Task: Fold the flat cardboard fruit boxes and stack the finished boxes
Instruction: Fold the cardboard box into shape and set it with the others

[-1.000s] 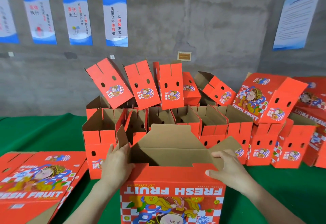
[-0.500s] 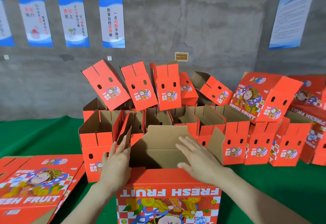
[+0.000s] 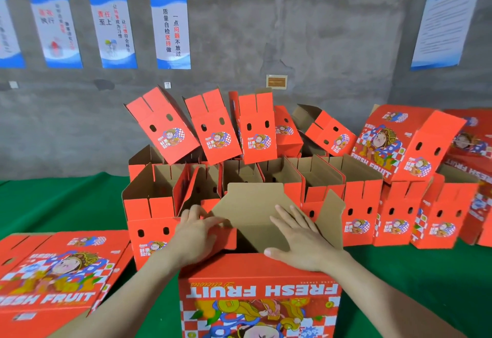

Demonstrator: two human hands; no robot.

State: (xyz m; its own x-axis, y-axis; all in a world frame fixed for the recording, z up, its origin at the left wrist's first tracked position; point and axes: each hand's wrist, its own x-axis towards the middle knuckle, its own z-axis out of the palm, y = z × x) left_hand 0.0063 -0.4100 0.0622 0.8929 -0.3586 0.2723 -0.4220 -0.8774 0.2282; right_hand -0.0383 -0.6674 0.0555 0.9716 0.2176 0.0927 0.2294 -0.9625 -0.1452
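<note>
Head view: fruit box (image 3: pixel 259 292), flaps (image 3: pixel 250 212) partly inward.

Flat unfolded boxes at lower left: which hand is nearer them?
Left. The left hand presses a red flap just right of the flat boxes; the right hand lies farther right.

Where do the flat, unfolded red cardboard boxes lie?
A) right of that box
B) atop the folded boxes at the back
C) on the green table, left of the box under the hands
C: the flat red cardboard boxes lie on the green table, left of the red box under the left hand and right hand.
</note>
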